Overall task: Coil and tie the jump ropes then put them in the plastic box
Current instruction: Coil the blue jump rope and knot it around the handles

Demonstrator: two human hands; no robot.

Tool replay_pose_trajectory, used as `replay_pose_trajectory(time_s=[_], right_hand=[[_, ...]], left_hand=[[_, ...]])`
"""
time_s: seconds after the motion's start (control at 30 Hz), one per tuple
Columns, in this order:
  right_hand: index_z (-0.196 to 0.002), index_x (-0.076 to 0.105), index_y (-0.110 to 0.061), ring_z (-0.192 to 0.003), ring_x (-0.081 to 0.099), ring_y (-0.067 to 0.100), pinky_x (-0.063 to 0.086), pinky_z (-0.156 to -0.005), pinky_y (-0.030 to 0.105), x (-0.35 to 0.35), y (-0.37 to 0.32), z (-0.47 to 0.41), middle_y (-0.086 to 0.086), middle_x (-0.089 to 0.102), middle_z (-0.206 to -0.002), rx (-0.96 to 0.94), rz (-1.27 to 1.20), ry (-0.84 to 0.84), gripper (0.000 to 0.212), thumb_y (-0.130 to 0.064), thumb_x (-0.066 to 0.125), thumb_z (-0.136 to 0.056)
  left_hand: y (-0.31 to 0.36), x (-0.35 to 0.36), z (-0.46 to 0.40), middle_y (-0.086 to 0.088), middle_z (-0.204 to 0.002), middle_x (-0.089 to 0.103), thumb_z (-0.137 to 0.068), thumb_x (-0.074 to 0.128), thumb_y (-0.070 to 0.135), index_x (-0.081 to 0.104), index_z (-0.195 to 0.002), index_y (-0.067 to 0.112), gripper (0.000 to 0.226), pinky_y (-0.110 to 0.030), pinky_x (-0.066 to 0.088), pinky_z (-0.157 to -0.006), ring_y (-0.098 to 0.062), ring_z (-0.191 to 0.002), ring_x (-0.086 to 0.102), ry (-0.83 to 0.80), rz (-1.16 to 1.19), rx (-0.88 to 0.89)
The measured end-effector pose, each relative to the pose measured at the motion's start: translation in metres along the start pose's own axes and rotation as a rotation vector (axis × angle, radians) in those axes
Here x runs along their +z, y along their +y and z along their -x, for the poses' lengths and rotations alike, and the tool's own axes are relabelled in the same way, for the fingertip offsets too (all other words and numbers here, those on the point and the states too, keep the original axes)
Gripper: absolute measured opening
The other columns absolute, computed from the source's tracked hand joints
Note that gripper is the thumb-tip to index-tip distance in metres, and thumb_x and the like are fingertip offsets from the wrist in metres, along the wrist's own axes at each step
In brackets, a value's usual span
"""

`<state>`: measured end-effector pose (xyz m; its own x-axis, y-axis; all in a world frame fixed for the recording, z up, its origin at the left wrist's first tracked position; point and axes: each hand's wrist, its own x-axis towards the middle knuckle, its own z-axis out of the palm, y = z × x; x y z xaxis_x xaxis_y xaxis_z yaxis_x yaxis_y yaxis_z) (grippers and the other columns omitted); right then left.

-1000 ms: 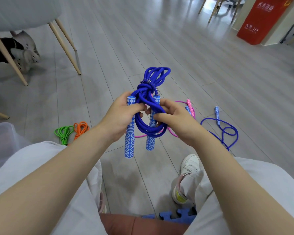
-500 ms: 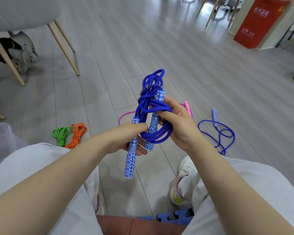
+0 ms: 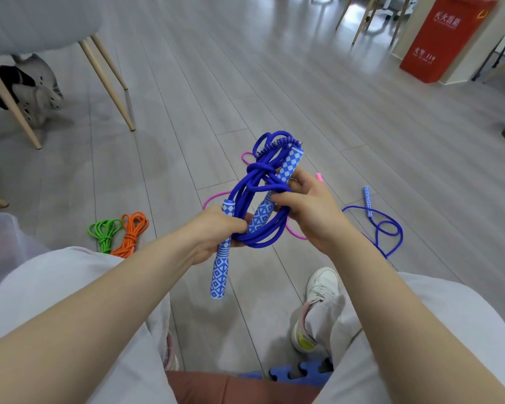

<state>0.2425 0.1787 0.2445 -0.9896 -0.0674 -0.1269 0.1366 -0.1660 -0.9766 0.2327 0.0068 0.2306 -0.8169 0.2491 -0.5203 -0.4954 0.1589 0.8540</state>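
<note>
Over a grey plank floor (image 3: 187, 83), the blue jump rope (image 3: 257, 205) is coiled and knotted; the left hand (image 3: 216, 228) grips one handle, the right hand (image 3: 306, 205) pinches the coil. Green (image 3: 104, 231) and orange (image 3: 131, 231) ropes lie tied; a pink (image 3: 295, 233) and another blue rope (image 3: 387, 228) lie loose; the plastic box (image 3: 0, 237) waits at left.

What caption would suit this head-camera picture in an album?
Seated person's left hand and right hand grip a knotted blue jump rope above the floor.
</note>
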Motion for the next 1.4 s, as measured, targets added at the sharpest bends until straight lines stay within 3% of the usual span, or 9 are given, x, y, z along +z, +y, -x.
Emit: replay_pose_trajectory(time_s=[0.27, 0.43, 0.73, 1.0, 1.1, 1.17, 1.27, 1.33, 1.4], right_hand=[[-0.115, 0.061, -0.001, -0.104, 0.06, 0.055, 0.047, -0.097, 0.062, -0.007, -0.006, -0.002, 0.016, 0.066, -0.098, 0.085, -0.216, 0.028, 0.026, 0.003, 0.053, -0.09], [-0.127, 0.055, 0.0, -0.077, 0.07, 0.033, 0.055, -0.088, 0.053, -0.008, -0.016, 0.003, 0.016, 0.063, -0.088, 0.047, -0.244, -0.015, 0.039, 0.011, 0.041, -0.092], [-0.128, 0.057, -0.003, -0.095, 0.057, 0.033, 0.049, -0.095, 0.048, -0.003, -0.007, -0.001, 0.021, 0.062, -0.109, 0.1, -0.237, 0.017, 0.054, 0.002, 0.055, -0.075], [-0.12, 0.055, 0.005, -0.078, 0.067, 0.027, 0.057, -0.071, 0.036, 0.0, -0.009, 0.005, 0.016, 0.067, -0.094, 0.157, -0.321, -0.07, 0.029, 0.004, 0.043, -0.093], [-0.128, 0.051, 0.005, -0.091, 0.066, 0.033, 0.056, -0.08, 0.04, 0.0, -0.009, 0.006, 0.019, 0.065, -0.104, 0.155, -0.233, -0.132, 0.037, 0.006, 0.045, -0.092], [-0.13, 0.052, 0.002, -0.092, 0.065, 0.031, 0.056, -0.085, 0.04, -0.001, -0.009, 0.005, 0.019, 0.065, -0.105, 0.159, -0.153, -0.17, 0.041, 0.008, 0.045, -0.09], [-0.12, 0.058, 0.002, -0.075, 0.061, 0.026, 0.053, -0.073, 0.032, -0.002, -0.008, 0.006, 0.012, 0.066, -0.088, 0.173, -0.104, -0.19, 0.038, 0.006, 0.045, -0.084], [-0.114, 0.058, 0.002, -0.07, 0.055, 0.026, 0.05, -0.069, 0.032, 0.0, -0.008, 0.007, 0.013, 0.059, -0.083, 0.173, -0.13, -0.245, 0.038, 0.003, 0.046, -0.078], [-0.113, 0.058, 0.002, -0.07, 0.054, 0.027, 0.049, -0.068, 0.034, 0.002, -0.005, 0.007, 0.016, 0.056, -0.083, 0.173, -0.09, -0.283, 0.038, 0.001, 0.047, -0.076]], left_hand=[[0.009, -0.006, 0.007, -0.008, -0.1, 0.073, -0.09, 0.061, -0.002, 0.065, -0.104, 0.01, 0.019, -0.037, 0.059, -0.083, -0.019, -0.088, 0.07, -0.166, -0.063, 0.267], [0.009, -0.007, 0.006, 0.016, -0.096, 0.068, -0.087, 0.065, 0.0, 0.059, -0.103, 0.023, 0.028, -0.016, 0.05, -0.075, 0.0, -0.083, 0.064, -0.187, -0.21, 0.427], [0.003, -0.016, -0.003, 0.023, -0.08, 0.06, -0.077, 0.079, 0.031, 0.049, -0.087, 0.031, 0.032, -0.013, 0.042, -0.064, -0.003, -0.072, 0.057, -0.06, -0.718, 0.654], [0.002, -0.02, -0.008, 0.009, -0.107, 0.063, -0.079, 0.078, 0.026, 0.05, -0.119, 0.029, 0.049, -0.034, 0.051, -0.085, -0.012, -0.097, 0.061, -0.152, -0.736, 0.671], [0.008, -0.025, -0.003, 0.01, -0.115, 0.062, -0.08, 0.074, 0.006, 0.043, -0.129, 0.034, 0.064, -0.018, 0.051, -0.085, -0.001, -0.104, 0.06, -0.242, -0.599, 0.57], [0.015, -0.035, -0.002, 0.01, -0.128, 0.06, -0.082, 0.069, 0.004, 0.041, -0.136, 0.031, 0.066, -0.022, 0.05, -0.093, 0.0, -0.119, 0.055, -0.404, -0.454, 0.391], [0.022, -0.041, -0.001, 0.007, -0.129, 0.062, -0.084, 0.063, 0.043, 0.057, -0.13, 0.03, 0.049, -0.032, 0.048, -0.099, -0.009, -0.119, 0.057, -0.609, -0.11, 0.238], [0.023, -0.033, -0.003, -0.005, -0.116, 0.066, -0.085, 0.039, 0.072, 0.061, -0.127, 0.018, 0.072, -0.039, 0.048, -0.097, -0.021, -0.106, 0.06, -0.573, 0.165, 0.194], [0.02, -0.022, -0.003, -0.015, -0.108, 0.066, -0.087, 0.023, 0.075, 0.06, -0.126, 0.004, 0.089, -0.043, 0.049, -0.092, -0.032, -0.094, 0.059, -0.507, 0.361, 0.191]])
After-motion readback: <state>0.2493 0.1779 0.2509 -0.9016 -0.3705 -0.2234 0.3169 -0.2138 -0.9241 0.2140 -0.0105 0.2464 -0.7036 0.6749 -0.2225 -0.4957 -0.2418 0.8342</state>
